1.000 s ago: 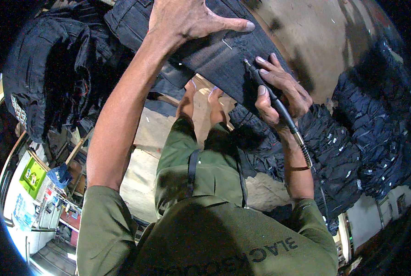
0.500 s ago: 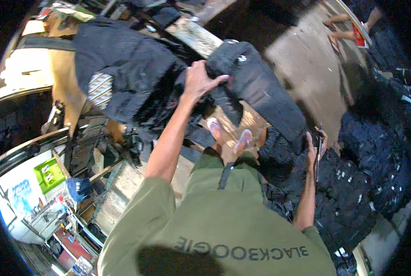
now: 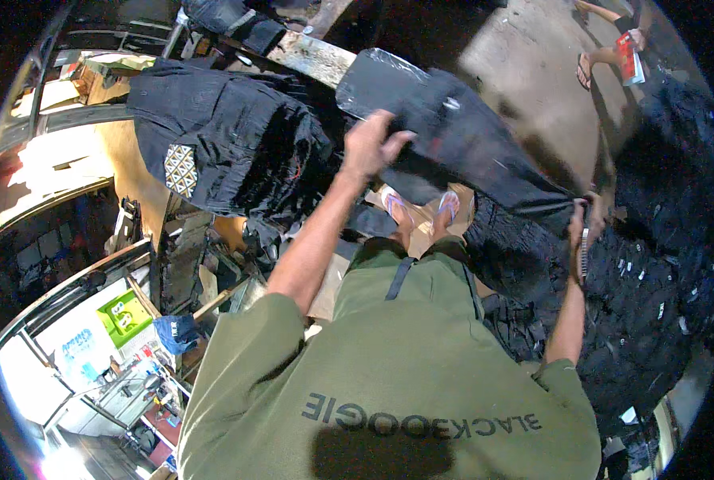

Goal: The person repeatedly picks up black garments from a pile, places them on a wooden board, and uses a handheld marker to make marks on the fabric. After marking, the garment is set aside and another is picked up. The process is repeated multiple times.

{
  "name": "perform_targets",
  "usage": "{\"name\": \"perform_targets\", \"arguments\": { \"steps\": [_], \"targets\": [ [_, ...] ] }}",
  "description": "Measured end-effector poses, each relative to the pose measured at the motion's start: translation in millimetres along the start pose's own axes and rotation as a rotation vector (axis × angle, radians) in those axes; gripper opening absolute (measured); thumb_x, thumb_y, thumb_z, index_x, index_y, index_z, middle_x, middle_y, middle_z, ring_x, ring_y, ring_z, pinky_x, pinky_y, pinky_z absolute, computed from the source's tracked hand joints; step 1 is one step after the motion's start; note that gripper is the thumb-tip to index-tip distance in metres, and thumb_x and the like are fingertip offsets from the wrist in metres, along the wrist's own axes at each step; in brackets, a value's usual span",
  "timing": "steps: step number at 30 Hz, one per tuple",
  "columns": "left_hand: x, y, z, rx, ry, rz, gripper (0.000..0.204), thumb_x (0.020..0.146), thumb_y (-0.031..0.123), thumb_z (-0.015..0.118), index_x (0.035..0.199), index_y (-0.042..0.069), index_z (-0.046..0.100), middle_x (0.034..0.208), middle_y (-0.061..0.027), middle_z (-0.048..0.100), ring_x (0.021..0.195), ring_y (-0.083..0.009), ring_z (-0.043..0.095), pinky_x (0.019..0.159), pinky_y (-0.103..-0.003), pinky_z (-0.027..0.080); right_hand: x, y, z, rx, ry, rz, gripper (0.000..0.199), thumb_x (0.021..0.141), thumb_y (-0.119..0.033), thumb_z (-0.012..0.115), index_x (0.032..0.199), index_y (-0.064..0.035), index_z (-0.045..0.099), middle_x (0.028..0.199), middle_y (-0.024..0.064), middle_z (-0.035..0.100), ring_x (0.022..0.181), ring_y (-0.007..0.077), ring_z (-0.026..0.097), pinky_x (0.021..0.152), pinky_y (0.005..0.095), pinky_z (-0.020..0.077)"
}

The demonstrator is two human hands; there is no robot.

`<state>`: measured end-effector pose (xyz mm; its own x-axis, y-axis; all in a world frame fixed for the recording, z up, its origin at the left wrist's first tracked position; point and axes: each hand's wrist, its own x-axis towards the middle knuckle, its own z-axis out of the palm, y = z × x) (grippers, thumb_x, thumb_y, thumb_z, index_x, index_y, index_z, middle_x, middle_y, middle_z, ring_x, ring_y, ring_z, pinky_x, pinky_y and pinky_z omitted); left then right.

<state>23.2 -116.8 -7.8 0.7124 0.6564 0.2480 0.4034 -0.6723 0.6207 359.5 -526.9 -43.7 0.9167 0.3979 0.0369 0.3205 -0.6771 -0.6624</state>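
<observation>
A black cloth piece, likely a garment part [image 3: 485, 152], lies over a narrow board in front of me. Its far left end is broad, with a shiny film-like edge. My right hand [image 3: 587, 228] closes on the near right corner, drawing it into tight folds. A slim tool with a light ribbed stem [image 3: 585, 254] also lies along this hand; its kind is unclear. My left hand [image 3: 370, 146] is open, thumb apart, just over the cloth's left edge; I cannot tell whether it touches. Left of it is a heap of black garments [image 3: 237, 144] with a patterned patch [image 3: 180, 170].
A large pile of black cloth pieces [image 3: 637, 280] with small white tags rises at right. A light worn plank [image 3: 313, 58] lies beyond the board. Another person's hand [image 3: 637, 38] and feet show at far right. A green tray-like item [image 3: 123, 318] stands at left.
My right hand has moved right and taken hold of the cloth's corner, pulling it taut into folds. My left hand stays open near the cloth's left edge. The whole view has shifted slightly.
</observation>
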Motion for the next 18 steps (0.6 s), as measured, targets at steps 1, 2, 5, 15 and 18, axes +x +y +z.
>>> {"name": "perform_targets", "arguments": {
  "steps": [1,2,5,15,18],
  "targets": [
    [-8,33,25,0.022,-0.072,0.011,0.047,0.087,0.041,0.086,0.114,0.006,0.067,0.098,-0.0165,0.072,0.089,-0.0393,0.073,0.076,-0.047,0.059,20,20,-23,-0.064,0.072,0.019,0.024,0.095,-0.010,0.072,0.119,-0.0083,0.069,0.099,0.0107,0.074,0.092,0.0280,0.071,0.088,0.0398,0.0558],
    [-11,65,51,0.008,-0.209,-0.084,0.046,0.089,0.040,0.084,0.113,0.006,0.066,0.098,-0.0172,0.071,0.092,-0.0390,0.073,0.078,-0.048,0.058,46,37,-45,-0.149,0.151,0.056,0.023,0.097,-0.014,0.072,0.119,-0.0079,0.070,0.104,0.0115,0.075,0.095,0.0294,0.072,0.089,0.0408,0.0555],
    [-10,145,129,-0.217,0.105,-0.069,0.046,0.091,0.041,0.083,0.109,0.005,0.061,0.092,-0.0165,0.071,0.086,-0.0394,0.074,0.069,-0.046,0.059,116,60,-81,-0.306,0.482,-0.048,0.032,0.097,-0.024,0.078,0.122,-0.0052,0.073,0.115,0.0146,0.077,0.101,0.0333,0.074,0.094,0.0433,0.0569],
    [40,-7,34,0.156,0.155,0.054,0.048,0.089,0.048,0.085,0.109,0.012,0.061,0.088,-0.0158,0.074,0.080,-0.0370,0.076,0.065,-0.045,0.058,4,-121,109,0.156,-0.161,-0.907,0.034,0.089,-0.006,0.083,0.121,-0.0061,0.070,0.135,0.0210,0.068,0.124,0.0386,0.068,0.105,0.0431,0.0560],
    [80,-49,-7,0.136,0.062,-0.129,0.058,0.089,0.053,0.083,0.123,0.009,0.065,0.104,-0.0203,0.078,0.094,-0.0437,0.075,0.078,-0.052,0.059,-29,-169,152,0.274,-0.308,-0.794,0.033,0.091,-0.002,0.079,0.122,-0.0073,0.070,0.140,0.0213,0.066,0.129,0.0389,0.066,0.109,0.0444,0.0537]
  ]
}}
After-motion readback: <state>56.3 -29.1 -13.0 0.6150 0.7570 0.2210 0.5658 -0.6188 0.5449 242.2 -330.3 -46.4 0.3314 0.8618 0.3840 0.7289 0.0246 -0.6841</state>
